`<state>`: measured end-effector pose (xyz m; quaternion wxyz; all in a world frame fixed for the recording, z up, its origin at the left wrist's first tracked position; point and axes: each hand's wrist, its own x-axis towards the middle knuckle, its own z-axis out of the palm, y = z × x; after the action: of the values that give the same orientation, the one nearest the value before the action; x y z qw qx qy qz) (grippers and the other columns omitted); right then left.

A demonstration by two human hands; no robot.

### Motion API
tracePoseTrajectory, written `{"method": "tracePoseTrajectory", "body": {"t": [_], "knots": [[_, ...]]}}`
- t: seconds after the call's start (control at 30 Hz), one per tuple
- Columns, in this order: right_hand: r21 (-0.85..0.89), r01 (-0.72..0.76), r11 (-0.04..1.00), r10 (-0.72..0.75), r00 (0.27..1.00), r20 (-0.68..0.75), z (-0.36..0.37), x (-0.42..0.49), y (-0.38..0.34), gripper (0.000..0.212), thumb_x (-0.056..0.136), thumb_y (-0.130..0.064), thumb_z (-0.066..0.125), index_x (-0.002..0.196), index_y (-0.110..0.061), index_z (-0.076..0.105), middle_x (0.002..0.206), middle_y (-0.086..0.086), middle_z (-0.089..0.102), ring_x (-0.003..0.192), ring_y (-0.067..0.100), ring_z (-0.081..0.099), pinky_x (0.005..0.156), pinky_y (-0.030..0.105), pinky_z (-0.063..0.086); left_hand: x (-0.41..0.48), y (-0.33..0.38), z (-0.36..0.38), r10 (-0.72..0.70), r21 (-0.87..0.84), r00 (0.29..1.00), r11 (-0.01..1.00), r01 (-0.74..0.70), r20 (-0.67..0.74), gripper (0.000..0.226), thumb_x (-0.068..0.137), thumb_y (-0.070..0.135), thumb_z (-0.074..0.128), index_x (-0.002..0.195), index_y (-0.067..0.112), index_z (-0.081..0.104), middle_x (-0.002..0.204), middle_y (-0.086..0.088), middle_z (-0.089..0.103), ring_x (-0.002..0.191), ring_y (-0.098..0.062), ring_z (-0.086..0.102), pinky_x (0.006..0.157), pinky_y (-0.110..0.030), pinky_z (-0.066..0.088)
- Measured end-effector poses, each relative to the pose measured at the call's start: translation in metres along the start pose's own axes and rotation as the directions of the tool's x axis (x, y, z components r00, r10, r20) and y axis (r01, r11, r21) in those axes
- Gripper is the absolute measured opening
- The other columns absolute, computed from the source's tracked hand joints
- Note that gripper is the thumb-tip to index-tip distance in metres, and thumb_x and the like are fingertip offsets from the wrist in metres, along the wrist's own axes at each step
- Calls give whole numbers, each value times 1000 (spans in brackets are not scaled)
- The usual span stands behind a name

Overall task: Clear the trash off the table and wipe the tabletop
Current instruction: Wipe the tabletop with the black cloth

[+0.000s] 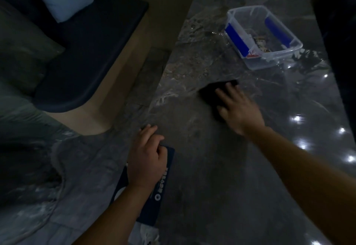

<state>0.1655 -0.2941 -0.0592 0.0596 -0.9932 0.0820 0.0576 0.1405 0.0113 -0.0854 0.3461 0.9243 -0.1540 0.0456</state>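
Two hands on the bench (212, 177), dim light. My right hand (238, 107) lies flat with fingers (224, 95) spread wide, pressing a dark cloth (213, 92) onto the marble; cloth pokes out ahead and to the left of the fingertips, so I judge wiping is underway. My left hand (147, 157) rests curled on a dark blue printed packet (154, 192) near the bench's left edge, fingers bent over its far end, not clearly gripping. Packet's long axis runs toward me, roughly along my forearm. A clear plastic tub (269, 59) with blue-wrapped trash sits farther away, beyond the cloth, to the right. Left hand is nearest the packet; tub lies up-right, across the wiped patch.
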Motion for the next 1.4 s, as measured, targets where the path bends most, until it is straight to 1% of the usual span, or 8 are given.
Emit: {"method": "tracePoseTrajectory", "body": {"t": [0.1, 0.33, 0.53, 0.73, 0.83, 0.93, 1.2, 1.4], "knots": [[89, -264, 961, 265, 964, -8, 0, 0, -29, 62, 100, -56, 27, 156, -38, 8, 167, 4, -2, 152, 30, -5, 122, 51, 1, 1, 1, -1, -32, -42, 999, 999, 33, 23, 19, 90, -2, 54, 100, -3, 70, 134, -17, 60, 135, -29, 46, 109, -55, 41], [-43, 238, 970, -238, 971, -14, 35, -138, -47, 64, 94, -58, 33, 154, -42, 18, 166, 0, 13, 152, 27, 5, 122, 48, 10, 2, 7, -9, 3, 21, 993, 1000, -6, 117, 39, 94, 21, 40, 118, 4, 65, 142, -14, 53, 140, -30, 38, 114, -52, 33], [74, -408, 910, 412, 909, -55, 24, -113, -36, 65, 97, -55, 34, 156, -34, 16, 166, 6, 2, 152, 31, -1, 121, 52, 6, 4, 13, -3, 131, 398, 954, 887, -234, 270, 46, 91, 43, 39, 130, 22, 50, 145, -18, 44, 137, -38, 35, 115, -57, 27], [-9, 247, 969, -247, 968, -47, 44, -176, -54, 66, 93, -61, 36, 154, -44, 19, 166, -1, 11, 153, 26, 4, 122, 47, 7, 5, 10, -3, 113, 357, 961, 912, -202, 253, 39, 95, 32, 44, 131, 24, 54, 146, -14, 44, 136, -34, 33, 111, -56, 33], [-31, -76, 997, 75, 996, -50, 28, -161, 16, 63, 94, -60, 27, 153, -43, 15, 166, -1, 8, 153, 25, 4, 123, 46, 8, 5, 11, -4, 105, 338, 960, 921, -192, 259, 43, 94, 38, 37, 130, 23, 54, 145, -14, 44, 136, -34, 33, 112, -57, 32], [93, -497, 863, 504, 861, -76, 26, -133, -4, 65, 95, -58, 30, 156, -36, 19, 166, 5, 6, 152, 28, 1, 122, 50, 7, 6, 15, -4, 99, 341, 961, 921, -188, 260, 46, 93, 43, 36, 128, 20, 56, 144, -14, 45, 135, -35, 34, 110, -57, 33], [373, -19, 928, 18, 1000, 7, 20, -128, -64, 66, 95, -62, 40, 154, -41, 19, 165, -11, -2, 150, 11, -14, 123, 41, -4, 11, 33, -5, 221, 93, 919, 960, -264, 325, 60, 94, 48, 35, 151, 31, 30, 156, -9, 33, 143, -31, 29, 117, -55, 22], [342, -406, 848, 472, 871, -137, 2, -198, 23, 58, 97, -46, 52, 149, -26, 39, 162, -2, 24, 151, 21, 12, 122, 44, 12, 10, 79, 43, 384, 200, 715, 786, -585, 584, 84, 85, 84, 22, 155, 39, 13, 166, -9, 1, 152, -32, -2, 121, -57, 5]]}}
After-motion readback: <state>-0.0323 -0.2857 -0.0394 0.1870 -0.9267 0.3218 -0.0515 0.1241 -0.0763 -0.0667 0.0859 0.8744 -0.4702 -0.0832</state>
